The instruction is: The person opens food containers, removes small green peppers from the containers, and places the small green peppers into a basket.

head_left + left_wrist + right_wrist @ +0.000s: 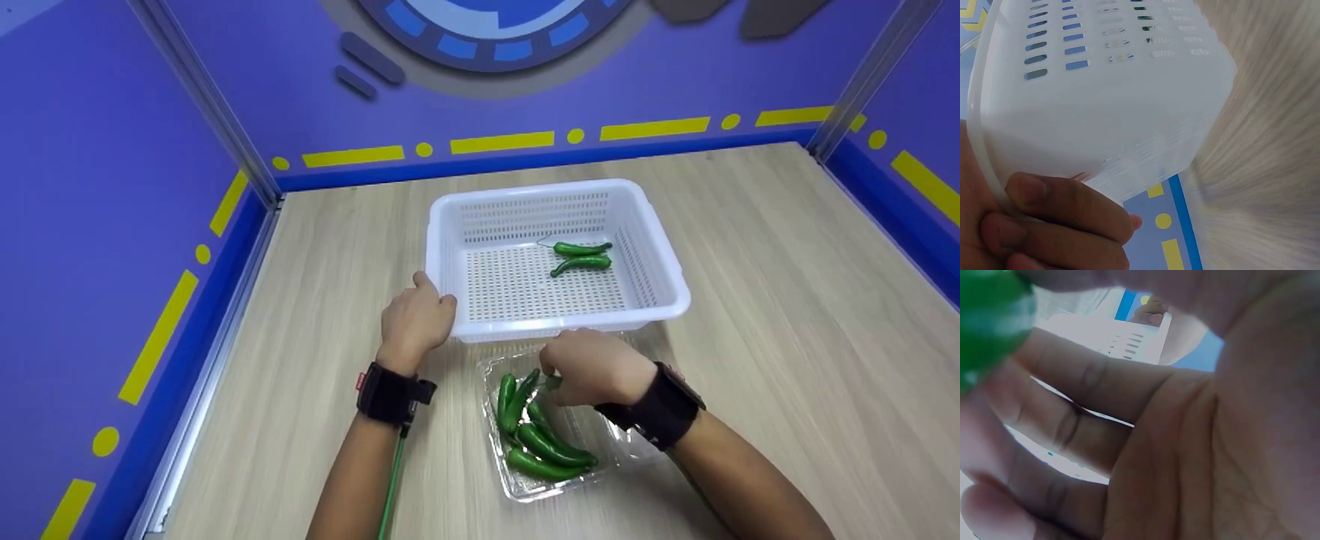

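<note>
My left hand (418, 319) grips the near-left corner of a white plastic basket (559, 328); in the left wrist view its fingers (1067, 211) curl round the rim. Two green chili peppers (581, 262) lie on the basket's slotted floor, toward the right. Over a clear plastic box (517, 491) in front of the basket, my right hand (596, 367) pinches a green chili pepper (994, 326), mostly hidden by the hand in the head view. Several more green chili peppers (551, 446) lie in the box.
The basket and box stand on a wood-grain table (765, 300). Blue panels (300, 90) with yellow marks enclose its back and sides. The box's clear lid (637, 446) is folded out to the right, partly under my right wrist.
</note>
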Demonstrator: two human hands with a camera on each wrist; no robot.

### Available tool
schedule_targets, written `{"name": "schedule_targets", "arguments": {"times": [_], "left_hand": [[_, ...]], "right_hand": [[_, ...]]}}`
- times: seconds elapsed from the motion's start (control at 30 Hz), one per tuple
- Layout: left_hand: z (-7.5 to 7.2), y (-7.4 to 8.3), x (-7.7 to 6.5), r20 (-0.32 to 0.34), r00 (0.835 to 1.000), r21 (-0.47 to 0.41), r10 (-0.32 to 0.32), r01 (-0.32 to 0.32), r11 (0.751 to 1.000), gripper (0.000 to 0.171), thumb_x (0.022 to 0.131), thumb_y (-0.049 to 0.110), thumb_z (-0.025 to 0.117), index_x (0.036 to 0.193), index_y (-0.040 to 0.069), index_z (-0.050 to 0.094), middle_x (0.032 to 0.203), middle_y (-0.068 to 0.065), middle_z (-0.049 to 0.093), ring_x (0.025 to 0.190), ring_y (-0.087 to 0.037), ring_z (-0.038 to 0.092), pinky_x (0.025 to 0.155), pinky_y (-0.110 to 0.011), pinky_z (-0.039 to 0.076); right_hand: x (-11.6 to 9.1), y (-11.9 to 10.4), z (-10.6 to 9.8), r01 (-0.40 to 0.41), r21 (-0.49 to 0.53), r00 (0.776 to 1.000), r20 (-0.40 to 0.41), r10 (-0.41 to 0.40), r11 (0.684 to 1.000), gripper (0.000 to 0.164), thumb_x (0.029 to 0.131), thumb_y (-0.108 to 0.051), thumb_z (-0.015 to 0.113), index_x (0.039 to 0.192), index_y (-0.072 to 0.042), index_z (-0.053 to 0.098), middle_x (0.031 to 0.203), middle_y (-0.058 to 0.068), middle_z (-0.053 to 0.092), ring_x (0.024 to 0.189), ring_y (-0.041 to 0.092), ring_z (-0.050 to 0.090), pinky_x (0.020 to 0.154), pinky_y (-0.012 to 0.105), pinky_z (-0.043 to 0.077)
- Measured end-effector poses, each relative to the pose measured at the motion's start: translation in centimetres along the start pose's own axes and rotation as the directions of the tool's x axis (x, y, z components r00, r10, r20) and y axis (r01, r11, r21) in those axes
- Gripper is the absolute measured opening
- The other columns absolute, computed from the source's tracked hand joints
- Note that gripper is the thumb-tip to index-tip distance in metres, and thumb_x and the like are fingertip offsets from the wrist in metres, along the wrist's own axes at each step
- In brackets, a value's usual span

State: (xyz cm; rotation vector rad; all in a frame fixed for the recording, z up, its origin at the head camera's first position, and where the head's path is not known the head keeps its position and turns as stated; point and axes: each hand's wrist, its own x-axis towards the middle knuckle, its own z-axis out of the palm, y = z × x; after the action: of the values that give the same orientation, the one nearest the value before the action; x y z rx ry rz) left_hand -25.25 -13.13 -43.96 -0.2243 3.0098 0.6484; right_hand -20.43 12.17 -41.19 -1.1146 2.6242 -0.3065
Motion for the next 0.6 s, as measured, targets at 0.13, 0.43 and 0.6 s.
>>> {"name": "schedule_targets", "arguments": {"times": [0.13,0.43,0.6], "left_hand": [[0.0,0.1,0.1,-0.003,1.0,-0.003,-0.001,0.001,1.0,0.07,0.101,0.037,0.044,0.149,-0.012,0.034,0.104,-0.024,0.071,0.089,-0.034,0.068,0.076,-0.05,0.054],[0.2,0.0,0.1,-0.011,1.0,-0.013,0.009,-0.009,1.0,0.07,0.1,0.036,0.043,0.149,-0.013,0.034,0.098,-0.023,0.07,0.079,-0.031,0.065,0.068,-0.047,0.052],[0.2,0.0,0.1,-0.005,1.0,-0.004,-0.002,0.002,1.0,0.071,0.1,0.037,0.042,0.149,-0.013,0.033,0.098,-0.022,0.07,0.08,-0.03,0.064,0.068,-0.045,0.051]], "right_hand": [[0.0,0.0,-0.1,0.007,0.006,1.0,-0.019,-0.007,1.0,0.024,0.079,-0.017,0.071,0.061,-0.017,0.055,0.055,-0.013,0.039,0.049,0.006,0.036,0.045,0.025,0.032],[-0.3,-0.2,-0.7,0.04,0.01,0.999,-0.01,-0.04,0.999,0.004,0.077,-0.016,0.072,0.075,-0.019,0.07,0.065,-0.014,0.053,0.059,0.006,0.047,0.053,0.025,0.043],[-0.4,-0.4,-1.1,0.082,0.009,0.997,-0.016,-0.082,0.997,0.016,0.079,-0.019,0.074,0.094,-0.014,0.076,0.073,-0.011,0.061,0.066,0.007,0.054,0.063,0.026,0.049]]}}
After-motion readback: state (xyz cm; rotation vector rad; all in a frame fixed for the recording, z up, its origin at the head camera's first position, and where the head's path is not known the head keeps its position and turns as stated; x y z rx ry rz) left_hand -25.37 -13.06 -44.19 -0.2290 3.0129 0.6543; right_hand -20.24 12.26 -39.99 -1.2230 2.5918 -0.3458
